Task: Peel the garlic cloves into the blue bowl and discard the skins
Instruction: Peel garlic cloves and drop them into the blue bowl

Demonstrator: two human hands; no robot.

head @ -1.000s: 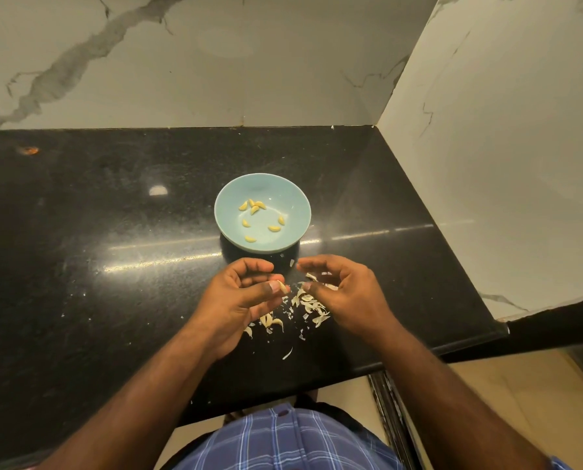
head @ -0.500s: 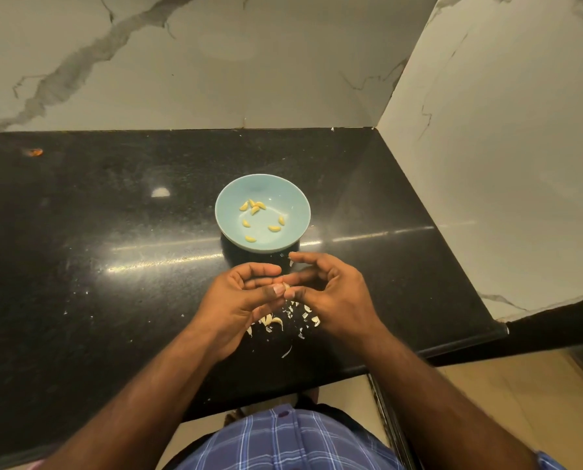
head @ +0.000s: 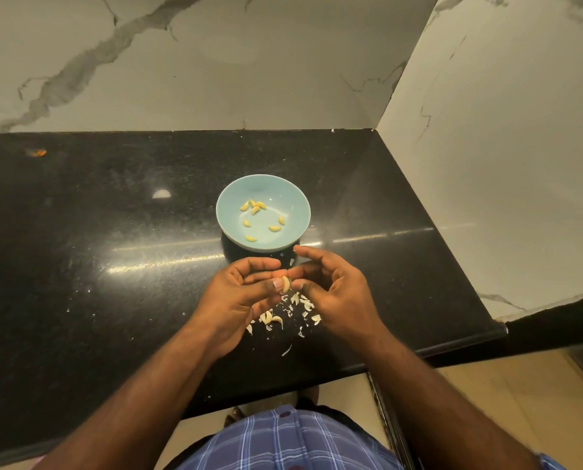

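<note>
A small garlic clove [head: 286,284] is held between the two hands, just above the black counter [head: 113,300] and a little in front of the blue bowl [head: 229,215]. The clove is pale cream, smooth and curved like a crescent. Its long axis stands nearly upright in the view, with the curve bulging toward the right hand; which end is the tip I cannot tell.

The left hand [head: 239,296] pinches the clove between the thumb and the curled fingers. The right hand [head: 337,293] meets it from the other side: its thumb and a bent finger touch the clove, while the forefinger is stretched out above, toward the bowl.

Under the hands lies a loose heap of garlic skins [head: 283,315], thin, dry, whitish flakes, with some curved pieces among them that may be unpeeled cloves. One long sliver lies apart, nearer to the counter edge.

The bowl is round, glossy and light blue. It holds seven peeled cloves [head: 256,209], yellow and crescent shaped, scattered and pointing in different directions.

The counter is polished dark stone with fine speckles and bright reflections. Behind it and at the right stand white marble walls [head: 215,62] with grey veins. At the bottom a blue checked shirt [head: 283,442] is visible.
</note>
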